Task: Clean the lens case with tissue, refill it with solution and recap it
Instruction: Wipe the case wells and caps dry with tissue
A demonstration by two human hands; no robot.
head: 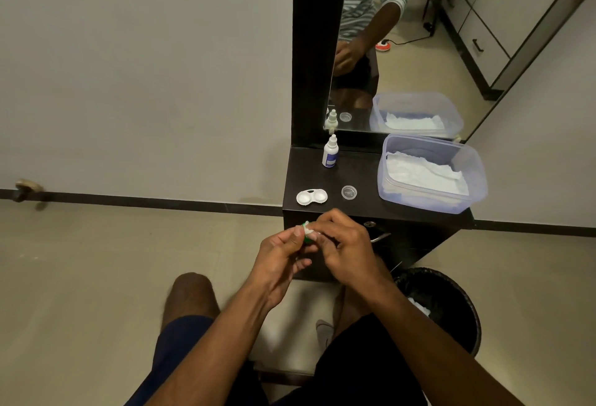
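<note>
**Green cap wiped with tissue in front of the table**

A small green cap (305, 235) is pinched in the fingers of the left hand (280, 252), while a scrap of tissue (310, 231) is pressed against it by the closed right hand (343, 246). The white lens case (311, 196) is left open on the dark table (367, 176), near the solution bottle (330, 151), a clear cap (349, 192) and a tissue tub (432, 173).

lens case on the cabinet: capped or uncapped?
Uncapped: both wells of the lens case lie open on the cabinet top.
</note>
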